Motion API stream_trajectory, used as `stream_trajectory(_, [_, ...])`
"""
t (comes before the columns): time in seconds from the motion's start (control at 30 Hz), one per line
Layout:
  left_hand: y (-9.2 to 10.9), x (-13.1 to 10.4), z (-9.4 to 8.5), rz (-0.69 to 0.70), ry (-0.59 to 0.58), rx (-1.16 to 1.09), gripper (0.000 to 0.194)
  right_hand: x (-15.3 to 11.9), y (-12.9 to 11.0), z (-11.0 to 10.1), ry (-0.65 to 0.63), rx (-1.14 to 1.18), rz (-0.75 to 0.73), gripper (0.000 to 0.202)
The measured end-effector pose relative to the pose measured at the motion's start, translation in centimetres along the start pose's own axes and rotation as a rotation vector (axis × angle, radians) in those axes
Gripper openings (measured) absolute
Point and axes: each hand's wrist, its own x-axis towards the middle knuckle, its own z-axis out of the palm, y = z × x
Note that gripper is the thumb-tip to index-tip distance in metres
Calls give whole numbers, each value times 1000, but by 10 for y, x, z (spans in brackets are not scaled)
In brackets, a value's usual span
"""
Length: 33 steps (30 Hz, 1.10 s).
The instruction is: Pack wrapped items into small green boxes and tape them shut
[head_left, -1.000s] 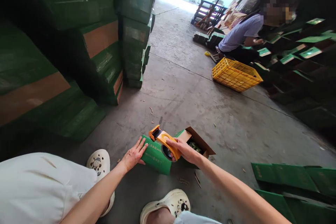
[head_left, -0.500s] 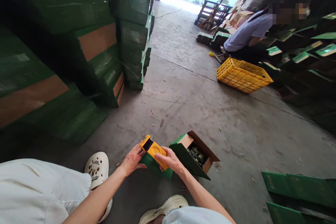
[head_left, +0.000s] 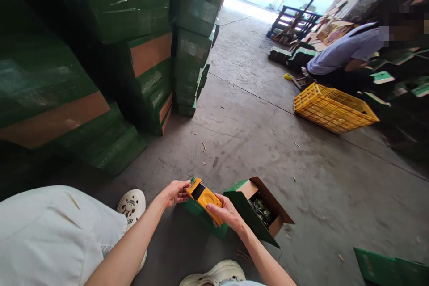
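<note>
An orange tape dispenser (head_left: 205, 197) is slanting over a green box (head_left: 197, 211), the right hand (head_left: 228, 212) gripping it; the left hand (head_left: 174, 192) is curling at its head, pinching what, I cannot tell. Taping is seemingly underway, next needing steady pressure. The dispenser is hiding much of the box; shade is dimming the contents (head_left: 263, 209) of the open carton (head_left: 248, 220)
</note>
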Motion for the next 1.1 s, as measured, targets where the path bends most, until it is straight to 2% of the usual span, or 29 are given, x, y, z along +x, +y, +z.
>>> stream_trajectory(0.17, [-1,7,2,70,18,54,53,-1,-3,-3,-54,-9,21,62])
stream_trajectory(0.43, [-16,20,6,333,223,147,48,3,-14,-2,-99,-31,82,61])
stream_trajectory(0.53, [-9,23,-8,418,316,172,45,-4,-12,-9,-122,-73,102,58])
stream_trajectory(0.63, [3,23,-36,483,449,177,47,-19,-3,-21,-120,-80,144,59])
stream_trajectory(0.73, [9,23,-59,519,512,196,49,-32,6,-29,-99,-87,153,61])
stream_trajectory(0.93, [-7,29,-67,534,554,225,55,-34,5,-23,-81,-135,133,62])
stream_trajectory(1.1, [-22,48,-73,504,590,243,55,-30,3,-22,-82,-139,129,60])
